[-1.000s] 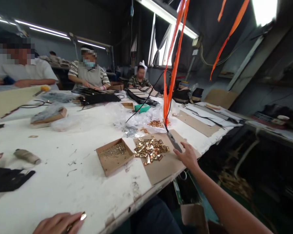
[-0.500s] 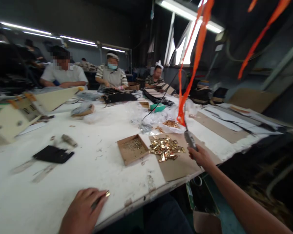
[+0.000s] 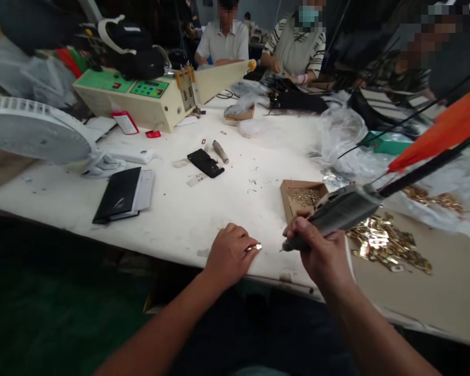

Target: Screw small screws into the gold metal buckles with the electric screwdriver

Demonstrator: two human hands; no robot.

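My left hand rests near the table's front edge, thumb and fingers pinched on a small gold metal fitting. My right hand is wrapped round a grey electric screwdriver. The tool is tilted, its tip pointing down and left, a short way right of the fitting and apart from it. An orange strap and a dark cord run up from its rear end. Behind the right hand stands a shallow cardboard box with tiny screws. Many gold fittings lie heaped to the right.
On the white table are a black notebook, a white fan, a black piece and a cream machine. Cardboard lies under the heap. Plastic bags lie behind. Co-workers sit across the table.
My view has turned left and down. The screwdriver in my right hand has come down and left from above the cardboard, close to my left hand, which still pinches the fitting.
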